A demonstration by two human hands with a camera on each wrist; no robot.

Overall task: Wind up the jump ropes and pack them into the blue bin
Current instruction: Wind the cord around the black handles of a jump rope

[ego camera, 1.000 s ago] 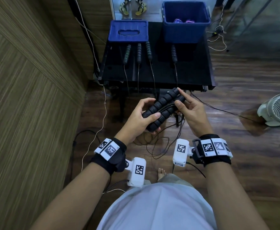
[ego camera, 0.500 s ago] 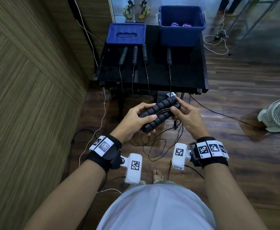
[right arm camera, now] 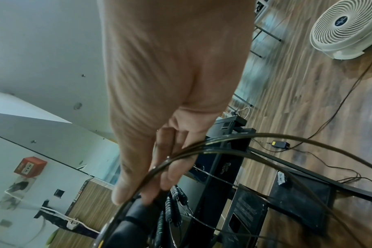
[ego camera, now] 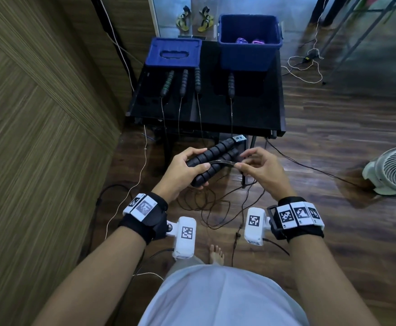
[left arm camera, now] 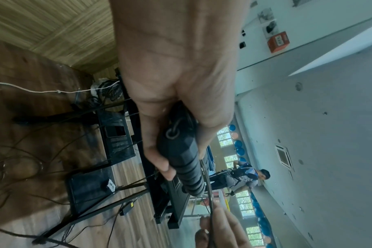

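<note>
Two black rope handles lie side by side, gripped by the left hand; just right of its fingers, the right hand pinches the cord.

Bin on table, right of lid (handles before).

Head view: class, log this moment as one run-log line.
left hand: grips two black ribbed foam handles | right hand: pinches thin dark cord | open blue plastic bin: awaiting
</note>
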